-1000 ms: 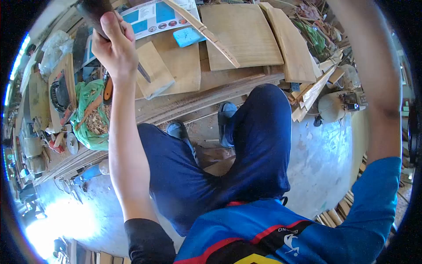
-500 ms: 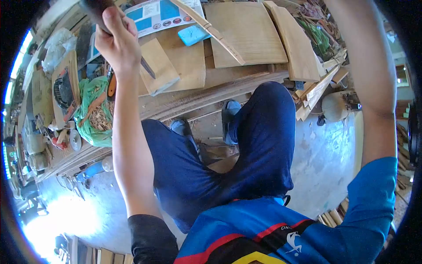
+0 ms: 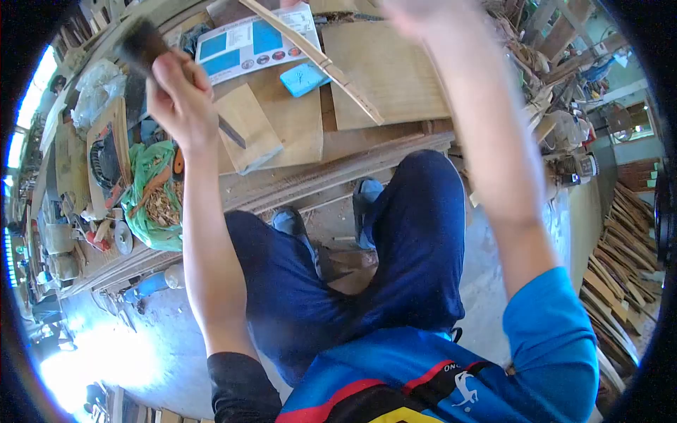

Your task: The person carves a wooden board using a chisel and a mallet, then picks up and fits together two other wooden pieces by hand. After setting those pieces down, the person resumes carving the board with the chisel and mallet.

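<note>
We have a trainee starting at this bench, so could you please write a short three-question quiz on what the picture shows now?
1. Multiple choice: what can be seen inside the green plastic bag?
A) metal screws
B) wood shavings
C) coiled rope

2. True or false: the left hand is gripping a thick dark object.

3. Fill in the missing word: the small block lying beside the slender wooden strip is coloured ____.

Key: 1. B; 2. true; 3. blue.
</note>
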Demonstrator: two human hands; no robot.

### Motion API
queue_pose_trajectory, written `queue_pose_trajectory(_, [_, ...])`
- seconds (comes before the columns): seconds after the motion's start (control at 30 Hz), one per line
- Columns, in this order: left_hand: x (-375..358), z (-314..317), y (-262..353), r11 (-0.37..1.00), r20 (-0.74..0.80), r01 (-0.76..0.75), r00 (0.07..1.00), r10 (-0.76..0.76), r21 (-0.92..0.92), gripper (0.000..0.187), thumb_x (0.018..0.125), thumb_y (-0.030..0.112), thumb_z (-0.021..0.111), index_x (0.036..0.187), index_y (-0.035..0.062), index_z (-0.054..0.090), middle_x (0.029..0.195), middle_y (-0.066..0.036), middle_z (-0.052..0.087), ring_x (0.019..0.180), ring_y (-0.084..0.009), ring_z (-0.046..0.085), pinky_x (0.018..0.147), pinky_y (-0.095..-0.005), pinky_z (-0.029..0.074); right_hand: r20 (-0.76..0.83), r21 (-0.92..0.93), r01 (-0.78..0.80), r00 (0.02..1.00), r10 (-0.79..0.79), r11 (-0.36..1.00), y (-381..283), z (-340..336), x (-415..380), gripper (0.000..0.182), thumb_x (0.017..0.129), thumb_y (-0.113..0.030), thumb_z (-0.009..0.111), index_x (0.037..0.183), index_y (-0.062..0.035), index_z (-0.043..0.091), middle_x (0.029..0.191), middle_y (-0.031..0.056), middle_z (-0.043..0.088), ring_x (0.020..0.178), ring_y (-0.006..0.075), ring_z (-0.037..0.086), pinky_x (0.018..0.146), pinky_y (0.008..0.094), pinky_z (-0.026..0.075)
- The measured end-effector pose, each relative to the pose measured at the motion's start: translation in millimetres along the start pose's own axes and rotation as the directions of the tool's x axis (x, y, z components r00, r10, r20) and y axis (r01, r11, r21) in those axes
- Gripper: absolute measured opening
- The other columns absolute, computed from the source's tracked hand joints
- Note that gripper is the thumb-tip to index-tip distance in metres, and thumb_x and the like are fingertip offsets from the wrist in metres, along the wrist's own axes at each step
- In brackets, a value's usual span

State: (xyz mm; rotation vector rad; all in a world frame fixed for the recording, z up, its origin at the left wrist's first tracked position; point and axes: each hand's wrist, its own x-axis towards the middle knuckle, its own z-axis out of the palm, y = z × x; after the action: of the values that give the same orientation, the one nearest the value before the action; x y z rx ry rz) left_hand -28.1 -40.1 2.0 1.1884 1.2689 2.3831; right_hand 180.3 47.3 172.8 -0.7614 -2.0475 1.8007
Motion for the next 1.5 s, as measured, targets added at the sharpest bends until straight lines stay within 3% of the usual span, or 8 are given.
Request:
queue_pose_trajectory(0.1, [2.4,-11.6,1.0,0.989,-0.147,-0.082,0.984,0.100,0.120,0.036,0.107,0.042,0.048,0.093,0.0083,0.054,0.061,0.003,0.049,0.045,-0.0050,0.040,0.039,-0.0220,0.026,-0.301,-0.208,0.153,0.930,-0.212,0.966,116.0,43.8,19.4,0.065,0.082,-0.051,0.073,0.120,0.0012,0.065,0.097,0.0189,0.073,0.089,0.0249,0.072,0.079,0.0371,0.058])
queue_pose_trajectory(0.17, [-2.7,-6.2,28.3,0.979,-0.265,0.012,0.963,0.044,0.204,0.044,0.108,0.047,0.040,0.089,0.0088,0.051,0.061,0.003,0.048,0.044,-0.0060,0.040,0.037,-0.0216,0.026,-0.311,-0.295,0.190,0.908,-0.282,0.937,190.1,50.3,52.3,0.066,0.079,-0.049,0.074,0.120,0.0023,0.064,0.102,0.0234,0.072,0.096,0.0309,0.071,0.086,0.0397,0.056])
queue_pose_trajectory(0.23, [-8.1,0.7,40.6,0.953,-0.296,-0.017,0.949,0.111,0.301,0.052,0.108,0.053,0.028,0.083,0.0102,0.044,0.058,0.002,0.044,0.042,-0.0072,0.039,0.035,-0.0216,0.025,-0.323,-0.337,0.142,0.911,-0.256,0.931,218.8,54.6,59.5,0.068,0.079,-0.046,0.076,0.125,0.0032,0.061,0.101,0.0210,0.070,0.087,0.0271,0.068,0.079,0.0369,0.055])
queue_pose_trajectory(0.3, [-11.6,2.3,41.3,0.899,-0.256,-0.044,0.951,0.170,0.435,0.054,0.107,0.057,0.019,0.084,0.0113,0.037,0.055,0.003,0.040,0.041,-0.0080,0.038,0.036,-0.0218,0.027,-0.321,-0.402,0.097,0.916,-0.239,0.910,207.8,43.4,71.6,0.072,0.083,-0.041,0.079,0.134,0.0039,0.054,0.094,0.0117,0.069,0.062,0.0134,0.063,0.059,0.0286,0.054])
queue_pose_trajectory(0.33, [-12.5,0.1,38.0,0.887,-0.229,-0.077,0.953,0.200,0.456,0.054,0.107,0.057,0.019,0.086,0.0109,0.037,0.054,0.003,0.039,0.041,-0.0083,0.037,0.036,-0.0219,0.027,-0.348,-0.335,0.168,0.892,-0.287,0.927,203.0,44.9,74.0,0.071,0.084,-0.043,0.078,0.132,0.0034,0.056,0.093,0.0108,0.069,0.063,0.0134,0.064,0.059,0.0294,0.054])
queue_pose_trajectory(0.47, [-19.1,5.6,32.7,0.865,-0.237,-0.070,0.948,0.213,0.497,0.060,0.107,0.060,0.018,0.085,0.0081,0.040,0.057,-0.001,0.039,0.043,-0.0113,0.036,0.041,-0.0251,0.027,-0.294,-0.064,0.149,0.942,-0.162,0.987,185.9,37.4,49.1,0.071,0.080,-0.046,0.077,0.124,0.0065,0.060,0.097,0.0158,0.071,0.077,0.0224,0.070,0.071,0.0345,0.057])
queue_pose_trajectory(0.83, [-22.3,4.8,20.8,0.843,-0.194,-0.106,0.951,0.241,0.527,0.064,0.106,0.064,0.019,0.087,0.0064,0.040,0.061,-0.004,0.041,0.048,-0.0136,0.035,0.043,-0.0271,0.029,-0.397,-0.299,0.038,0.903,-0.161,0.953,198.0,41.3,59.6,0.079,0.073,-0.054,0.071,0.114,0.0125,0.064,0.112,0.0286,0.069,0.106,0.0361,0.068,0.092,0.0405,0.054])
queue_pose_trajectory(1.5, [-18.0,-5.2,12.8,0.780,-0.111,-0.170,0.950,0.293,0.602,0.067,0.105,0.065,0.013,0.080,0.0079,0.038,0.057,-0.004,0.041,0.045,-0.0128,0.037,0.041,-0.0243,0.031,-0.357,-0.309,0.081,0.914,-0.194,0.948,199.2,38.0,53.7,0.064,0.069,-0.048,0.074,0.095,0.0102,0.073,0.097,0.0286,0.072,0.092,0.0355,0.072,0.082,0.0409,0.058])
